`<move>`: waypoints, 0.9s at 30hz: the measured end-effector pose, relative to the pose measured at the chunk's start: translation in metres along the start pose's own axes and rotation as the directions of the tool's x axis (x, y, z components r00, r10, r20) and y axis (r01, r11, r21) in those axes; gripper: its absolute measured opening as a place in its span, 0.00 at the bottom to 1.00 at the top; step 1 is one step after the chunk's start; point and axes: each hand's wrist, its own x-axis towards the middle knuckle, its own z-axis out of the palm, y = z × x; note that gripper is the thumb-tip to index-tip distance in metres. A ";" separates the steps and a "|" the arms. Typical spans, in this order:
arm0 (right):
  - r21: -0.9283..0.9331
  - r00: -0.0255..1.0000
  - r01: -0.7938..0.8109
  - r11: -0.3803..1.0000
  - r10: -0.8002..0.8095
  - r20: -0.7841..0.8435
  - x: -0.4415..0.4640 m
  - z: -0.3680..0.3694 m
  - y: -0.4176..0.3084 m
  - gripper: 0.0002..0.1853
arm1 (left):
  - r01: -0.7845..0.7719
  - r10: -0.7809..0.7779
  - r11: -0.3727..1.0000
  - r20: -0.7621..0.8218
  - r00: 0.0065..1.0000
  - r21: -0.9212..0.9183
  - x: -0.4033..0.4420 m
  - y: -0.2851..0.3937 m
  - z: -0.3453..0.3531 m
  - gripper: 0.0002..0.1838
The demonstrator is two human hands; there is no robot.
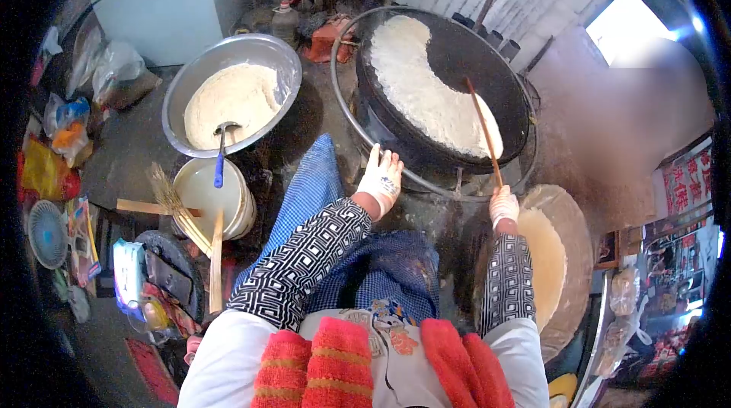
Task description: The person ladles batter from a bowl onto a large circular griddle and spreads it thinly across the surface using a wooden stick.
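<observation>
1. The right hand (504, 206) closes around a stick (486, 130) at the griddle's near-right edge, just beside a tray (576, 217).
2. The left hand (383, 179), fingers spread and gripping nothing evident, is at the ring (343, 113), which stands between both hands and the griddle (457, 42).
3. Batter (415, 73) curves from the griddle's far-left edge to its near-right; heavy stick pressure could tear it, a slip burn fingers.
4. Leftward, a ladle (219, 168) juts from the bowl (202, 61) over a bucket (245, 217), easily knocked.
</observation>
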 end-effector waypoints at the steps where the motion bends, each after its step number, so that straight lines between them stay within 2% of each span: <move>1: -0.226 0.994 0.093 0.970 -0.102 -0.030 -0.006 -0.014 -0.016 0.17 | 0.004 -0.004 1.000 0.004 1.000 0.001 0.000 -0.003 0.001 0.25; 4: -0.158 0.986 0.162 0.974 -0.167 -0.021 -0.014 -0.026 -0.044 0.17 | 0.004 -0.004 1.000 0.008 1.000 0.021 -0.004 -0.014 -0.002 0.25; 6: -0.233 0.983 0.176 0.957 -0.181 -0.003 -0.019 -0.014 -0.039 0.16 | 0.032 -0.032 0.999 -0.008 0.999 0.004 -0.002 -0.015 0.002 0.25; 8: -0.213 0.993 0.114 0.970 -0.119 -0.010 -0.007 -0.009 -0.025 0.16 | 0.046 -0.047 0.999 -0.065 0.997 -0.007 -0.002 -0.021 0.006 0.25; 10: -0.178 0.993 0.109 0.978 -0.116 -0.028 -0.004 -0.019 -0.036 0.16 | 0.066 -0.065 0.998 -0.046 0.997 0.011 -0.001 -0.027 0.007 0.25; 13: -0.100 0.968 0.252 0.963 -0.251 0.026 -0.026 -0.010 -0.039 0.15 | 0.088 -0.079 0.994 0.126 0.989 -0.065 0.004 -0.037 -0.007 0.26; 14: -0.065 0.951 0.307 0.949 -0.304 0.057 -0.034 -0.009 -0.040 0.15 | 0.107 -0.100 0.993 0.136 0.986 -0.046 0.005 -0.039 -0.008 0.26; 15: -0.157 0.949 0.310 0.938 -0.296 0.105 -0.038 -0.007 -0.035 0.16 | 0.126 -0.123 0.992 0.130 0.984 -0.019 0.006 -0.040 -0.008 0.26; 18: -0.158 0.987 0.131 0.979 -0.143 -0.067 -0.004 0.002 0.006 0.14 | 0.154 -0.155 0.988 0.089 0.984 0.024 0.010 -0.049 0.004 0.26; 19: -0.193 0.987 0.139 0.971 -0.152 -0.053 -0.003 -0.013 -0.004 0.15 | 0.160 -0.161 0.987 0.100 0.982 0.015 0.011 -0.054 0.004 0.26; 22: 0.084 0.990 0.107 0.991 -0.114 0.087 -0.012 -0.030 -0.026 0.17 | 0.199 -0.194 0.980 0.139 0.971 -0.019 0.019 -0.065 0.000 0.26; 23: -0.218 0.974 0.228 0.949 -0.224 0.042 -0.008 -0.017 -0.020 0.19 | 0.211 -0.207 0.977 0.128 0.970 -0.017 0.021 -0.067 0.000 0.26; 24: -0.235 0.989 0.144 0.961 -0.131 0.071 -0.009 -0.016 -0.022 0.19 | 0.224 -0.220 0.975 0.125 0.968 -0.016 0.020 -0.069 -0.002 0.26; 26: -0.214 0.998 0.061 0.975 -0.060 0.008 0.006 -0.010 -0.003 0.19 | 0.257 -0.254 0.966 0.121 0.960 -0.009 0.024 -0.075 -0.001 0.25; 27: -0.194 0.995 0.100 0.976 -0.103 -0.008 0.004 -0.017 -0.011 0.18 | 0.271 -0.268 0.962 0.129 0.955 -0.011 0.026 -0.079 0.001 0.25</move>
